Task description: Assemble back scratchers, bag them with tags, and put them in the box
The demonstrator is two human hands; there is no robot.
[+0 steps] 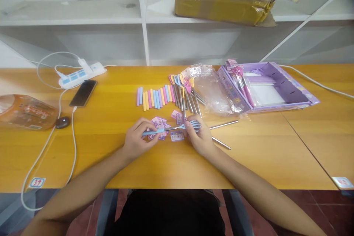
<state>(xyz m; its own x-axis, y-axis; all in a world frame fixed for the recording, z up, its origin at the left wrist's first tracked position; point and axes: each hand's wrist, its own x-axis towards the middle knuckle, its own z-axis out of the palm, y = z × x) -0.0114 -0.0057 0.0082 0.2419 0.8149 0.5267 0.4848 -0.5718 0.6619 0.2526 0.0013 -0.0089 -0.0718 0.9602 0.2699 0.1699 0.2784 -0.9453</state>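
My left hand (139, 138) is closed on the blue handle end of a back scratcher (173, 128) with a metal rod. At its other end, my right hand (199, 137) pinches the blue claw head. Printed cards (177, 136) lie on the table beneath and between the hands. Beyond them is a row of pastel handle sleeves (155, 97) in purple, blue, yellow and pink. Beside that row, metal rods with coloured claw heads (188, 86) lie in a pile. Two bare metal rods (221, 143) rest to the right of my right hand.
Clear plastic bags (214, 94) lie against a purple box (279, 107) holding packaged items. At the left are a phone (83, 93), a power strip (83, 75), cables, a dark mouse-like object (62, 122) and an orange package (29, 112). A taped carton (226, 2) sits on the shelf.
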